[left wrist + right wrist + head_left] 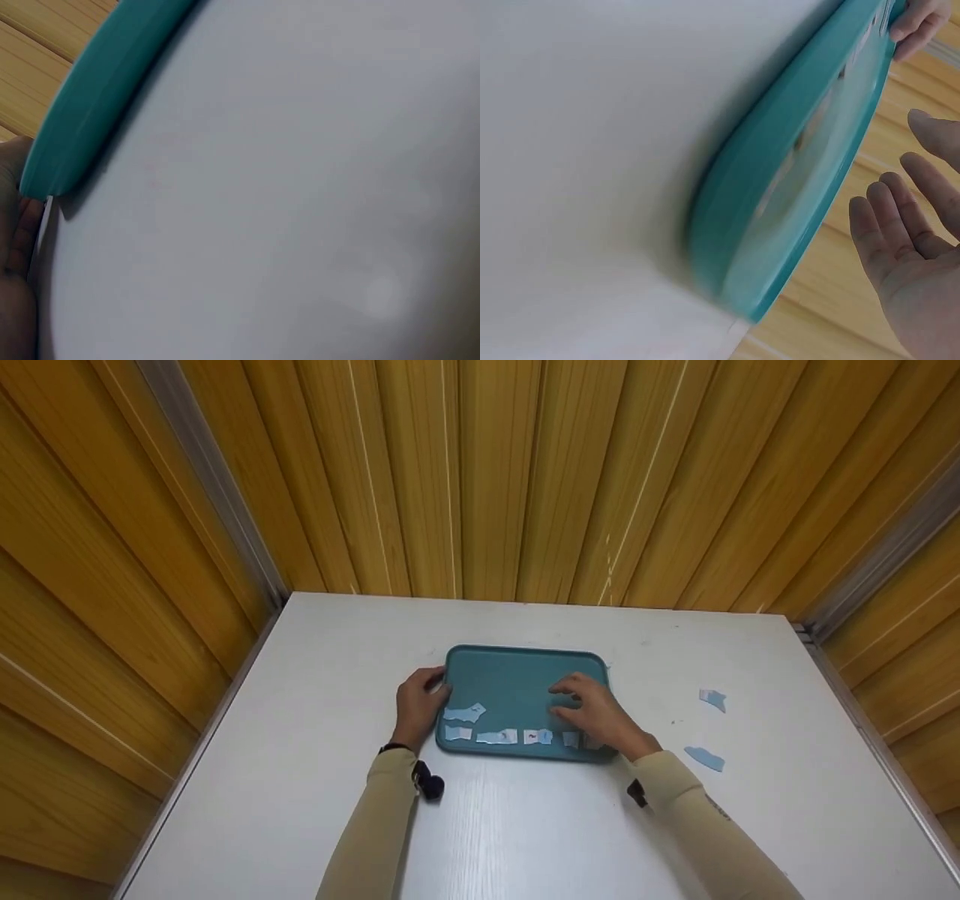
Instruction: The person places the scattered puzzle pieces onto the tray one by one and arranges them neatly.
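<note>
A teal tray (502,675) lies on the white table, with blue-and-white torn-looking pieces inside. My left hand (420,709) holds the tray's left edge, the thumb over the rim; in the right wrist view those fingers (913,30) show at the far rim. Above the tray's right side hovers my right hand (596,712), thumb and fingers spread apart with nothing between them. Several pieces form a row along the near side, among them a long piece (496,736) and a printed piece (537,736). A wider piece (465,712) lies above the row's left end. My right hand partly hides the row's right end.
Right of the tray on the white table (525,825) lie two loose pieces, a blue-and-white one (714,700) and a plain blue one (705,758). Wood-patterned panels (495,480) wall the table at the back and both sides.
</note>
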Demonstrator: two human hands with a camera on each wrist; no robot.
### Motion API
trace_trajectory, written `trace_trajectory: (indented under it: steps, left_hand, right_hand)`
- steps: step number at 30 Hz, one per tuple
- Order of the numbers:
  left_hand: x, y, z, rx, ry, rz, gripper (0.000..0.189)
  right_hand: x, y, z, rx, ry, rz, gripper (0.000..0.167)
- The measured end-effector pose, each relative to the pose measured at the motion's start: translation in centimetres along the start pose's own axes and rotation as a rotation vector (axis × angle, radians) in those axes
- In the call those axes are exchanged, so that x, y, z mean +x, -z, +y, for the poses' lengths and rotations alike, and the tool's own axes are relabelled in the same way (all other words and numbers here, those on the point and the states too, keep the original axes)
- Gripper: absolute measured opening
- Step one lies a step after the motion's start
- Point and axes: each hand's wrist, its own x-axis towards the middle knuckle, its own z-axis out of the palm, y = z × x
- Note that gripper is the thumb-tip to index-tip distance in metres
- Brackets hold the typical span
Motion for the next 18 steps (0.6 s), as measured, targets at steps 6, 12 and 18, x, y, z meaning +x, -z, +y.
trace_trajectory:
  steps: [6,12,18]
  left_hand:
    - [-0.1,0.0,0.0,0.004,-0.008,-0.004,0.034]
    - [-0.2,0.1,0.2,0.014,-0.008,-0.003,0.034]
    - [-0.2,0.1,0.4,0.014,0.018,-0.002,0.035]
  right_hand:
    - [-1.1,1.4,1.3,-0.035,-0.039,0.025,0.037]
    - [-2.1,2.7,2.5,-0.059,-0.053,0.045,0.038]
    - [-3.0,4.1,3.5,-0.078,-0.086,0.055,0.038]
